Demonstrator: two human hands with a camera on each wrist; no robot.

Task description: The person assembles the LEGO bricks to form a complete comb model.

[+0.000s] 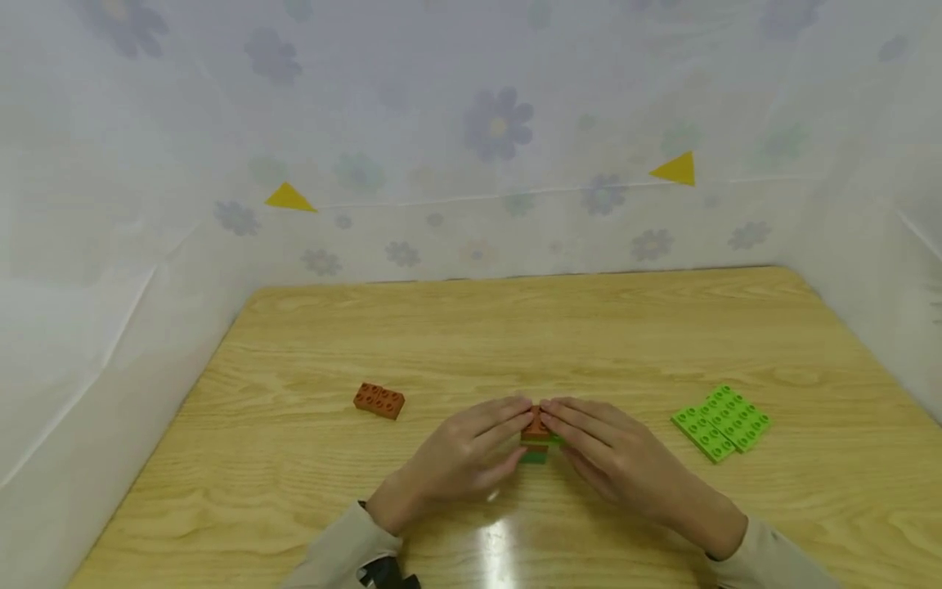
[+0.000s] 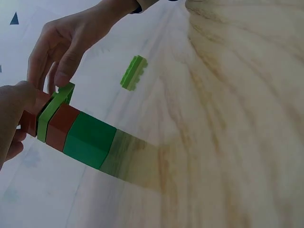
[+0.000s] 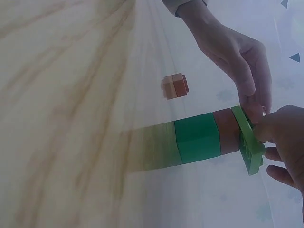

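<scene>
A small stack of toy building bricks stands on the table between the two hands. At its base is a dark green block (image 2: 90, 140), with a red-brown brick (image 2: 62, 126) above it. Over that lies a light green plate (image 3: 248, 142), which juts out on the right hand's side. Another red-brown brick (image 1: 536, 425) tops the stack. My left hand (image 1: 471, 446) grips this top brick from the left, thumb low and fingers over its upper edge. From the right, my right hand (image 1: 625, 454) holds the same brick, its thumb down beside the light green plate.
Red-brown studded bricks (image 1: 379, 402) lie together left of the hands. To the right are light green studded plates (image 1: 736, 417), side by side. The wooden table (image 1: 515, 335) ends at a flowered white curtain (image 1: 456, 237) with two yellow triangles.
</scene>
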